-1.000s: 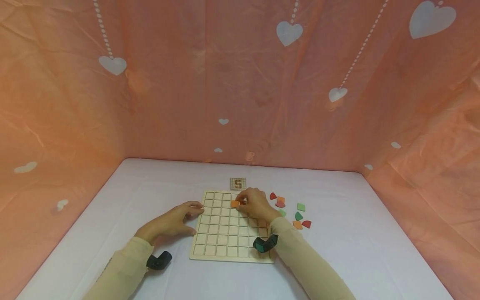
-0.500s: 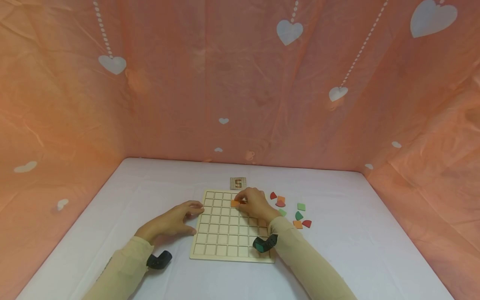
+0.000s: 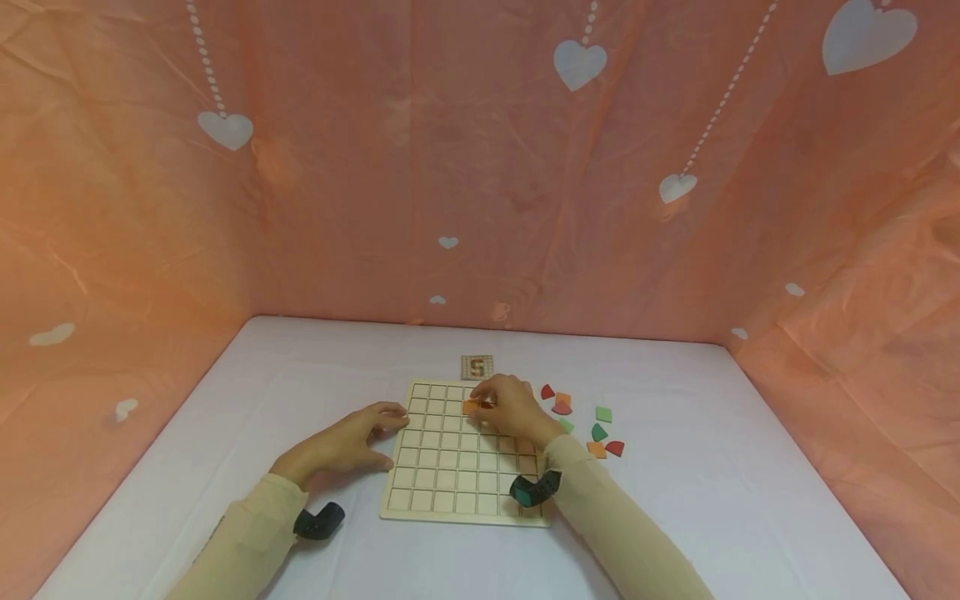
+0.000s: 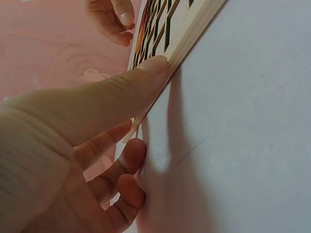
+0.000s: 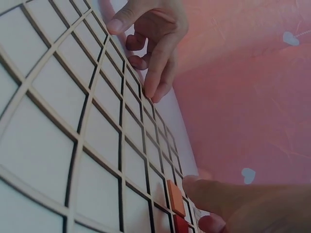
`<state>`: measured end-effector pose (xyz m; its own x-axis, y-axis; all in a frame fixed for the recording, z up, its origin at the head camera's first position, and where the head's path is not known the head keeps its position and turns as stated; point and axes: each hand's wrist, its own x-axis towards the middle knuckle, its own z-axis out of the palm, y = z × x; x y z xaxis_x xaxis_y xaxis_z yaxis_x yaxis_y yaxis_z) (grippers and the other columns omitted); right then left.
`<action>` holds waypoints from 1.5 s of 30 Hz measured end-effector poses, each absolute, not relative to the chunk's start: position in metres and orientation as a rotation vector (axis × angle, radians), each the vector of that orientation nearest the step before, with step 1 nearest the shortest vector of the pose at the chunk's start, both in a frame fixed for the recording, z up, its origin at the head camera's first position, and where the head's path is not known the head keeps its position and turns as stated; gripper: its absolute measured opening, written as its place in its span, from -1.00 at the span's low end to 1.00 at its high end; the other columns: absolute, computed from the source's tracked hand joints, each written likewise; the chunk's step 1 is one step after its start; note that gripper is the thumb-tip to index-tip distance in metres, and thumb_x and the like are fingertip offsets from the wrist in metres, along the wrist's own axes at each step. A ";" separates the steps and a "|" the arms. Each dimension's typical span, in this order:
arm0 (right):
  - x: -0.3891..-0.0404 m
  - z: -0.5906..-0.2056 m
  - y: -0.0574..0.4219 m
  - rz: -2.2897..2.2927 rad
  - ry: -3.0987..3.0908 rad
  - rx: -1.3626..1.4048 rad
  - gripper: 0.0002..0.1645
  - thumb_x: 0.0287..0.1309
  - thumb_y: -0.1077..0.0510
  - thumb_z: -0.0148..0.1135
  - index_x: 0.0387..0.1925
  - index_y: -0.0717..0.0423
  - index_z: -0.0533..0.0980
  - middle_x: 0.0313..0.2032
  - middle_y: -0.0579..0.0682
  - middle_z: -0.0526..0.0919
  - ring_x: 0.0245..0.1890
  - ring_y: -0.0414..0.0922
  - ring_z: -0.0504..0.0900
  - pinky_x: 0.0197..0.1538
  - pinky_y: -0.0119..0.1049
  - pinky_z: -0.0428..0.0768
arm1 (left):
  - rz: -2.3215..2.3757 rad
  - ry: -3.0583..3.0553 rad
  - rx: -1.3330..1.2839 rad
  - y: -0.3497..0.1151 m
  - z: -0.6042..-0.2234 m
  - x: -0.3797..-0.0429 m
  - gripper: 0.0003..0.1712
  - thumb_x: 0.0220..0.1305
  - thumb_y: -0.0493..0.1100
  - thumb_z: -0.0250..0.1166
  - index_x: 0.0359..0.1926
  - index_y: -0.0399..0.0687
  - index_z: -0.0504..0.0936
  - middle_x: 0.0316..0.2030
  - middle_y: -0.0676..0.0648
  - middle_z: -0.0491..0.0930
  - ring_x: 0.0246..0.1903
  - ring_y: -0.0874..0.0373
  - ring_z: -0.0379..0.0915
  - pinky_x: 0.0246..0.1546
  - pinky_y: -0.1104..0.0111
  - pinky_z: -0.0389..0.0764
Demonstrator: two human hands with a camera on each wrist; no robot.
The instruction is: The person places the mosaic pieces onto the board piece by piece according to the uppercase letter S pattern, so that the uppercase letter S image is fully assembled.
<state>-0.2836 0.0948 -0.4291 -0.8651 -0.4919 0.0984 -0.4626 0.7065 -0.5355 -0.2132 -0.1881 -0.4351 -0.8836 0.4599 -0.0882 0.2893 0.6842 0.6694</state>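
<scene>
A light wooden grid board (image 3: 446,458) lies flat on the table. My left hand (image 3: 337,443) rests along its left edge, thumb and index finger spread apart; in the left wrist view the thumb (image 4: 146,73) touches the rim. Over the upper right of the grid, my right hand (image 3: 513,410) pinches an orange square tile (image 3: 470,407) between thumb and fingertips. A red piece (image 5: 180,224) sits beside the orange tile (image 5: 176,198), partly hidden by the right hand in the head view.
Several loose tiles lie right of the board, among them a light green square (image 3: 603,414), a dark green quarter-round (image 3: 599,432) and a red one (image 3: 615,448). A small pattern card (image 3: 477,367) lies behind the board. Pink cloth (image 3: 480,167) hangs around the table.
My right fingertips have shifted very slightly over the orange tile. The left hand and the board stay in place.
</scene>
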 end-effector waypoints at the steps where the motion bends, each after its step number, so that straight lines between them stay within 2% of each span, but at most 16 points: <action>1: -0.283 -0.429 0.096 -0.873 2.856 -0.791 -0.68 0.16 0.09 0.45 -0.04 0.05 0.72 -0.10 -0.02 0.78 -0.13 -0.08 0.62 0.14 0.13 0.48 | 0.989 2.649 0.598 -0.188 -0.435 -0.213 -0.20 0.07 -0.27 0.53 0.35 -0.32 0.46 0.43 -0.31 0.31 0.36 -0.29 0.34 0.34 -0.07 0.49; 5: -0.284 -0.428 0.099 -0.891 2.859 -0.766 -0.70 0.18 0.08 0.43 -0.05 0.06 0.72 -0.11 0.00 0.77 -0.11 -0.05 0.65 0.05 0.02 0.63 | 0.988 2.654 0.611 -0.188 -0.435 -0.213 -0.20 0.07 -0.27 0.53 0.35 -0.33 0.46 0.42 -0.32 0.32 0.36 -0.30 0.33 0.34 -0.08 0.48; 10: -0.286 -0.429 0.107 -0.992 2.823 -0.747 -0.71 0.20 0.11 0.43 -0.06 0.10 0.70 -0.06 0.05 0.74 0.00 0.03 0.69 0.10 -0.02 0.70 | 0.989 2.656 0.623 -0.188 -0.435 -0.213 -0.19 0.08 -0.27 0.52 0.35 -0.34 0.45 0.42 -0.32 0.32 0.38 -0.31 0.31 0.35 -0.08 0.47; 15: -0.285 -0.426 0.116 -1.062 2.798 -0.684 -0.67 0.20 0.08 0.42 -0.02 0.11 0.69 0.06 0.10 0.70 0.09 0.07 0.65 0.20 0.01 0.66 | 1.001 2.647 0.623 -0.188 -0.434 -0.213 -0.19 0.08 -0.26 0.52 0.36 -0.34 0.45 0.41 -0.33 0.32 0.39 -0.33 0.29 0.36 -0.09 0.45; 24: -0.287 -0.420 0.132 -1.100 2.807 -0.656 -0.67 0.27 0.11 0.35 0.01 0.18 0.67 0.08 0.16 0.68 0.14 0.18 0.64 0.20 0.08 0.65 | 1.010 2.646 0.625 -0.188 -0.433 -0.212 -0.18 0.07 -0.27 0.52 0.35 -0.36 0.44 0.42 -0.36 0.30 0.39 -0.35 0.27 0.37 -0.10 0.44; 32: -0.288 -0.415 0.149 -1.109 2.801 -0.459 -0.63 0.31 0.03 0.33 0.08 0.07 0.63 0.23 0.13 0.59 0.29 0.17 0.51 0.35 0.18 0.50 | 1.006 2.647 0.619 -0.188 -0.433 -0.212 -0.19 0.07 -0.27 0.53 0.35 -0.35 0.45 0.42 -0.35 0.31 0.39 -0.34 0.28 0.36 -0.10 0.44; 36: -0.293 -0.414 0.159 -1.067 2.853 -0.484 -0.63 0.31 0.05 0.31 0.08 0.12 0.63 0.18 0.17 0.62 0.18 0.16 0.58 0.25 0.11 0.60 | 1.001 2.652 0.623 -0.187 -0.434 -0.213 -0.19 0.06 -0.28 0.53 0.35 -0.36 0.45 0.42 -0.35 0.31 0.38 -0.33 0.30 0.35 -0.09 0.46; 39: -0.297 -0.413 0.167 -1.079 2.851 -0.486 -0.60 0.31 0.07 0.30 0.09 0.19 0.62 0.16 0.24 0.61 0.11 0.16 0.60 0.06 0.02 0.71 | 0.991 2.656 0.633 -0.187 -0.434 -0.213 -0.19 0.07 -0.27 0.53 0.35 -0.36 0.45 0.42 -0.36 0.31 0.37 -0.33 0.30 0.35 -0.09 0.46; 41: -0.300 -0.414 0.172 -1.107 2.833 -0.459 -0.60 0.32 0.07 0.29 0.10 0.20 0.62 0.15 0.25 0.61 0.10 0.13 0.59 -0.04 -0.10 0.73 | 1.002 2.651 0.619 -0.187 -0.434 -0.213 -0.19 0.07 -0.27 0.53 0.35 -0.36 0.44 0.42 -0.35 0.31 0.38 -0.33 0.29 0.36 -0.09 0.45; 44: -0.304 -0.417 0.180 -1.154 2.785 -0.419 -0.58 0.34 0.07 0.28 0.13 0.22 0.59 0.07 0.24 0.65 -0.04 0.06 0.66 -0.20 -0.26 0.73 | 1.006 2.647 0.612 -0.187 -0.434 -0.212 -0.18 0.06 -0.27 0.53 0.36 -0.35 0.44 0.42 -0.35 0.31 0.39 -0.34 0.28 0.36 -0.09 0.45; 45: -0.306 -0.418 0.183 -1.157 2.786 -0.423 -0.58 0.34 0.08 0.27 0.13 0.23 0.59 0.04 0.23 0.68 -0.08 0.03 0.66 -0.18 -0.30 0.71 | 1.018 2.640 0.603 -0.187 -0.434 -0.212 -0.18 0.06 -0.27 0.53 0.36 -0.34 0.44 0.43 -0.34 0.30 0.40 -0.34 0.26 0.38 -0.09 0.43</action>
<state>-0.3056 0.1830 -0.4181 -0.9570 -0.2895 0.0184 -0.2174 0.6738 -0.7063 -0.2122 -0.1872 -0.4340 -0.8837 0.4612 -0.0803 0.2878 0.6705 0.6838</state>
